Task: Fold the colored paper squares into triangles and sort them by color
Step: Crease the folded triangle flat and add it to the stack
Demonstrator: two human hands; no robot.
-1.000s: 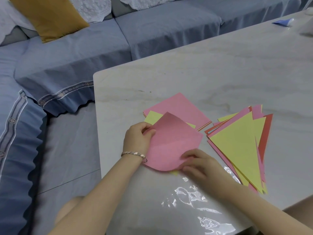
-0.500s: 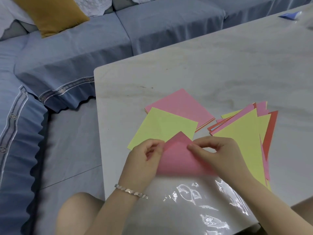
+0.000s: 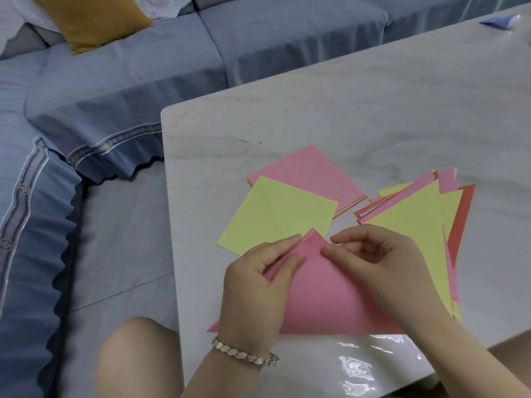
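A pink paper (image 3: 324, 294) lies folded into a triangle near the table's front edge, its tip pointing away from me. My left hand (image 3: 255, 285) pinches its left edge just below the tip. My right hand (image 3: 382, 262) holds the right side of the tip between thumb and curled fingers. Behind the pink paper lies a flat yellow square (image 3: 275, 214), and past that a stack of squares with a pink square (image 3: 307, 173) on top. To the right spreads a pile of folded triangles (image 3: 422, 225), yellow uppermost, with pink and red below.
The white marble table (image 3: 344, 110) has its left edge close to my left hand. A blue sofa (image 3: 143, 76) with a mustard cushion (image 3: 92, 18) runs behind and to the left. A blue paper piece (image 3: 498, 22) lies at the far right corner. My knee (image 3: 138, 360) shows below.
The pink sheet, curled over a second ago, now lies flat as a triangle. Both hands have gone from its sides to the tip. The yellow square beneath has come into view.
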